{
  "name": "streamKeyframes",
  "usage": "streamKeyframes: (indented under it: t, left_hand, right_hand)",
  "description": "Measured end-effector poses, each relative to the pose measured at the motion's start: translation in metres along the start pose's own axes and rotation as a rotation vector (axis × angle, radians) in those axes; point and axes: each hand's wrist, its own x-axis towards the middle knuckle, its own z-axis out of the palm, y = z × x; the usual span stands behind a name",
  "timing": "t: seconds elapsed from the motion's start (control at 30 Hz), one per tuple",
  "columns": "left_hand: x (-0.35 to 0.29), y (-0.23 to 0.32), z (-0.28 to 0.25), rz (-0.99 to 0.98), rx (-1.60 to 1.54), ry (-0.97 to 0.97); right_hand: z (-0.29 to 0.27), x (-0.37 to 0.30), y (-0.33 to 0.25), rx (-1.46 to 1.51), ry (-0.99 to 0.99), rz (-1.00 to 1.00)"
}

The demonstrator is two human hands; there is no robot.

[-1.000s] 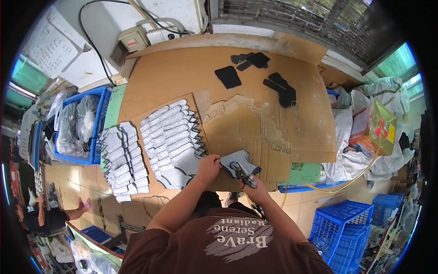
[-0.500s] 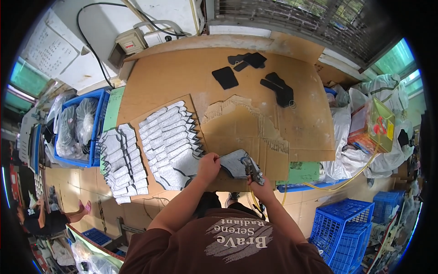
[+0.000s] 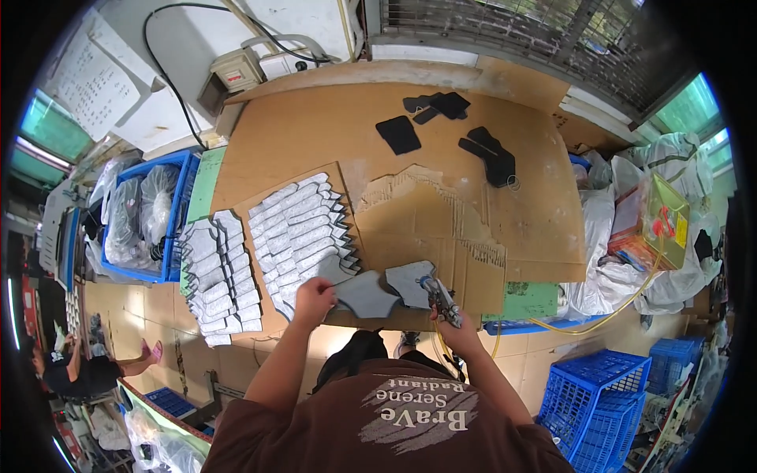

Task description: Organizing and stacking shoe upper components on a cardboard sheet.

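My right hand [image 3: 457,327] grips a metal spray gun [image 3: 444,303], its nozzle over a light grey cut fabric piece [image 3: 406,282] near the front edge of the cardboard-covered table. My left hand [image 3: 315,300] is closed, its fingertips at the left end of a second, darker grey cut piece [image 3: 364,295]. That piece lies between the hands, close beside the first. Just beyond my left hand is a wide set of overlapping grey pieces with dark edges [image 3: 296,236]. Another overlapping set [image 3: 223,276] lies farther left.
Black cut pieces [image 3: 398,135] lie at the table's back. Torn cardboard [image 3: 410,205] covers the middle. A yellow hose [image 3: 603,319] runs right to a metal can [image 3: 662,217] among plastic bags. Blue crates [image 3: 591,394] stand at the lower right; a bag-filled blue crate [image 3: 150,217] is left.
My left hand has moved left, away from the piece by the spray gun. A second grey piece now shows between my hands. The spray gun stays near the first piece; the view has shifted slightly.
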Motion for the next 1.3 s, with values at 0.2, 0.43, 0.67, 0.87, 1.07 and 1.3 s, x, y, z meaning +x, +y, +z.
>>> streamKeyframes:
  t: [0.2,0.43,0.67,0.87,1.07,1.3]
  left_hand:
    - [0.003,-0.036,-0.04,-0.105,-0.01,0.176]
    - [0.013,-0.032,0.002,0.403,0.401,0.304]
    - [0.025,0.015,0.095,0.532,0.291,-0.051]
    - [0.03,0.019,0.1,0.473,0.216,-0.03]
    - [0.036,0.002,0.103,0.536,0.235,0.015]
    - [0.034,0.008,0.103,0.504,0.23,-0.006]
  right_hand:
    - [0.005,0.004,0.0,-0.059,-0.045,-0.014]
    - [0.008,0.005,0.001,-0.089,-0.056,-0.019]
    - [0.017,0.004,-0.007,-0.071,-0.055,0.001]
    - [0.022,0.007,-0.009,-0.052,-0.051,0.022]
    - [0.026,0.011,-0.007,-0.089,-0.041,0.015]
    - [0.015,0.007,-0.004,0.023,0.026,0.063]
